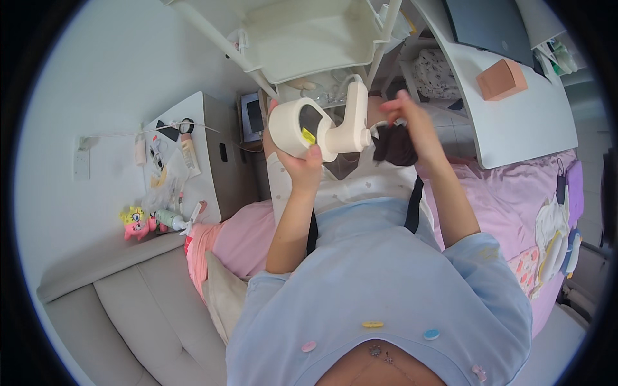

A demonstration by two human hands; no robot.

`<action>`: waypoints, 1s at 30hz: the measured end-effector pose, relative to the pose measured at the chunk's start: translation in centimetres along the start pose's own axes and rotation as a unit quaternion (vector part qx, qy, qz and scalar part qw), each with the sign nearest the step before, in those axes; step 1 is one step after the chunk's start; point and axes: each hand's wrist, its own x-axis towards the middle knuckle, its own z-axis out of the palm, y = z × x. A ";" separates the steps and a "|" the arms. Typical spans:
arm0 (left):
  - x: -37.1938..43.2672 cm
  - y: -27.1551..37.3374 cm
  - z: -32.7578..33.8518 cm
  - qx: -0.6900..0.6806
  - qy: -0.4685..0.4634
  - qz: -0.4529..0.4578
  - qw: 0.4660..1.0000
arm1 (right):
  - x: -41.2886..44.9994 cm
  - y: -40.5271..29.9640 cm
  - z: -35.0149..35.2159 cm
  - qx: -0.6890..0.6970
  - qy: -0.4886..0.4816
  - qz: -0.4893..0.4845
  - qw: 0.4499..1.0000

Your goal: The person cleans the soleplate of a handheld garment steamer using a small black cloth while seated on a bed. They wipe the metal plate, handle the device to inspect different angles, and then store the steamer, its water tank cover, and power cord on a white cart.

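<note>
My left hand (305,166) grips a cream plastic appliance (295,126) by its round body, the thumb on the near side. The body has a dark window and a yellow label, and an angled handle (356,113) with a cord at its end points away from me. Close to the handle's right side is my right hand (419,126), slightly blurred. A crumpled dark brown cloth (395,144) hangs at its palm, apparently held by the lower fingers, while the upper fingers stretch out past it. Both hands are above my lap.
A white trolley (309,48) stands ahead. At left, a bedside cabinet (195,108) bears tubes, cables and plastic bags. On the right, a white desk (526,120) holds a laptop (492,29) and a peach-coloured box (502,80). Pink bedding (487,202) lies around me.
</note>
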 end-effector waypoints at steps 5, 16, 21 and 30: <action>-0.1 0.0 1.0 0.076 -0.044 0.076 0.993 | -0.9 -0.5 2.9 0.096 -0.168 0.085 0.977; -1.5 -1.8 -0.9 -0.044 -0.007 -0.252 0.967 | -0.9 -2.5 3.3 -0.193 -0.232 -0.125 0.945; -0.9 -1.3 -0.4 -0.067 0.002 -0.292 0.954 | -0.3 -1.8 3.4 -0.170 -0.212 -0.143 0.952; -0.1 -0.6 -0.8 -0.036 -0.065 -0.311 0.948 | 0.1 -1.9 3.1 -0.178 -0.218 -0.145 0.948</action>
